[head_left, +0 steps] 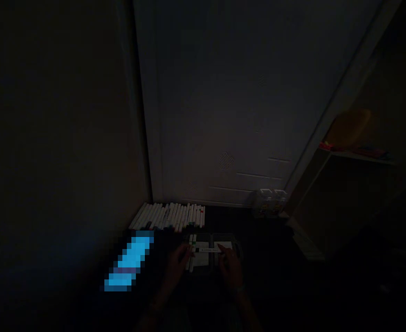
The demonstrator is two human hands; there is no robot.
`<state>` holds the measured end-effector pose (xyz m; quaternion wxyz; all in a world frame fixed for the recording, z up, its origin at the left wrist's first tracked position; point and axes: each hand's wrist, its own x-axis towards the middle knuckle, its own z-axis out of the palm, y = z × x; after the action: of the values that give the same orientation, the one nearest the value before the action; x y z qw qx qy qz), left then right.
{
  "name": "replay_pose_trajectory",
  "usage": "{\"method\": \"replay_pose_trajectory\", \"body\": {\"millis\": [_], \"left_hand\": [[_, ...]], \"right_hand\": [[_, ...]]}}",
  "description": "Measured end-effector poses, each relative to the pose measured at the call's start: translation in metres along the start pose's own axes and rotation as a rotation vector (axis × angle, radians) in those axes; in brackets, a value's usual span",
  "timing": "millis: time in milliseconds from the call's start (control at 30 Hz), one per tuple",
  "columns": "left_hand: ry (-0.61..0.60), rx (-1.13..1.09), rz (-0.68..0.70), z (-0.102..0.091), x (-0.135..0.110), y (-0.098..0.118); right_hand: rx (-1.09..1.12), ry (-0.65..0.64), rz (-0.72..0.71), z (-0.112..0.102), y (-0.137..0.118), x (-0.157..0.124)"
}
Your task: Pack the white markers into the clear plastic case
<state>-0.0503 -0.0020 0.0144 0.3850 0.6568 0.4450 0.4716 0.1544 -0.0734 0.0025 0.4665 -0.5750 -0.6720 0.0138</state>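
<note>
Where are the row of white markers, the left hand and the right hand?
Row of white markers (168, 216): head view, middle of the row.
Left hand (178, 266): head view, back of the hand.
Right hand (230, 268): head view, back of the hand.

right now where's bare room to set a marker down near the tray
The dark surface right of the divided tray, up to the wooden cabinet, looks freest, though dim. A narrower strip lies between the tray and the row of white markers. Crowded: that row, and over the tray, where the left hand and right hand hold a white marker.

A row of marker pens (168, 216) lies behind a divided tray (223, 236).
</note>
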Motion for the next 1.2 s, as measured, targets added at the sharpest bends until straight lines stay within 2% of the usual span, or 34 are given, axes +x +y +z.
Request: {"method": "replay_pose_trajectory", "body": {"millis": [433, 567, 1033, 1200], "left_hand": [[-0.009, 0.024, 0.006, -0.0015, -0.0003, 0.0021], [-0.036, 0.028, 0.018, -0.0021, -0.0003, 0.0017], [0.018, 0.020, -0.016, -0.0010, -0.0003, -0.0021], [-0.011, 0.014, 0.004, -0.0018, -0.0003, 0.0012]], "right_hand": [[0.015, -0.027, 0.045, -0.0026, -0.0042, 0.0015], [0.014, -0.021, 0.030, -0.0028, -0.0045, 0.0015], [-0.006, -0.015, 0.016, -0.0024, -0.0035, 0.0012], [0.000, -0.008, 0.016, -0.0030, -0.0051, 0.0018]]}}
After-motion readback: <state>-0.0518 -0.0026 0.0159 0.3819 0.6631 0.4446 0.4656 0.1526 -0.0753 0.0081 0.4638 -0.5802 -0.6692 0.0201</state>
